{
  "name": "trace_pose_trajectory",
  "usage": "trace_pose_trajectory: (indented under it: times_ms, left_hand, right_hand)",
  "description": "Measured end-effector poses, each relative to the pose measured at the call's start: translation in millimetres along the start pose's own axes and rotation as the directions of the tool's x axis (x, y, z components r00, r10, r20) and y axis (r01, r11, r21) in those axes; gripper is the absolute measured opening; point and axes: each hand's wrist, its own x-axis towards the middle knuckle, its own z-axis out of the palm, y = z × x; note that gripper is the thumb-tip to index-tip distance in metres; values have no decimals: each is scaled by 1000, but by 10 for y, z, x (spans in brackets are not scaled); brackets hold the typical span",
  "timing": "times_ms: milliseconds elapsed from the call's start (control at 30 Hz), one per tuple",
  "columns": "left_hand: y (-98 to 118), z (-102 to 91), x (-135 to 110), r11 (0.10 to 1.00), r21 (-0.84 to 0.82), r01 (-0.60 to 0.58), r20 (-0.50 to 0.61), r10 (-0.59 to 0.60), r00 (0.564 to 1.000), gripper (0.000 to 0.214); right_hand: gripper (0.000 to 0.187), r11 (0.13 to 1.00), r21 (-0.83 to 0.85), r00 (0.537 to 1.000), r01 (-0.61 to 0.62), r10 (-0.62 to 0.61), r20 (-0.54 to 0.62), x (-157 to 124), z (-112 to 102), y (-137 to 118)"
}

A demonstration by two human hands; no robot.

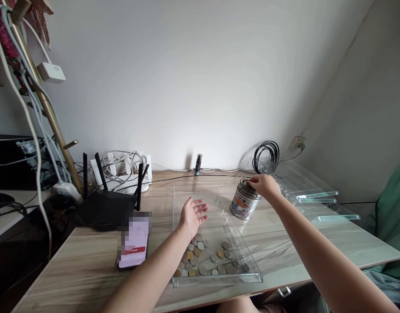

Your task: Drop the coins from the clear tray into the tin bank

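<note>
My left hand [194, 217] hovers over a clear acrylic tray [216, 280], palm turned to the right, its fingers spread and holding nothing. Several silver, gold-coloured and brownish coins [201, 246] lie scattered in the near half of the tray. To the right of the tray stands a printed tin can [244, 203] with a metallic upper part. My right hand [264, 184] is closed at the top of this can, fingers bent over its rim. The fingertips are partly hidden, so I cannot see whether anything else is between them.
A phone [135, 243] lies left of the tray, near a black router [105, 208] and a white router [131, 184] with tangled cables. A small dark bottle [198, 165] stands by the wall. Clear acrylic trays [317, 195] and a black cable coil [267, 156] are at the right.
</note>
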Motion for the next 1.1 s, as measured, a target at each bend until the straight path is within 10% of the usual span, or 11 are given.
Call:
trace_pose_trajectory:
  times_ms: [133, 267, 433, 500, 633, 700, 1100]
  left_hand:
    - [12, 8, 20, 982, 175, -74, -109, 94, 990, 26]
    - [22, -69, 4, 766, 628, -136, 46, 138, 989, 14]
    - [-14, -212, -191, 562, 791, -240, 153, 198, 968, 31]
    - [-9, -199, -331, 357, 914, -193, 156, 130, 979, 27]
    - [58, -80, -604, -369, 924, -102, 58, -131, 990, 16]
    - [92, -28, -682, -539, 830, -140, 15, -230, 973, 17]
    - [35, -171, -773, -467, 867, -173, 70, -229, 971, 11]
  right_hand:
    - [22, 1000, -29, 1000, 9, -9, 7, -44, -5, -25]
    - [33, 986, 49, 987, 157, -155, -34, -450, 115, -309]
    - [24, 863, 283, 816, 418, -493, 301, -1201, 617, -726]
    - [33, 855, 312, 785, 413, -508, 354, -1409, 771, -842]
    - [30, 851, 335, 737, 404, -519, 432, -1614, 813, -1002]
    - [22, 833, 342, 685, 434, -552, 475, -1665, 765, -1064]
    - [25, 887, 323, 775, 331, -450, 443, -1787, 747, -1138]
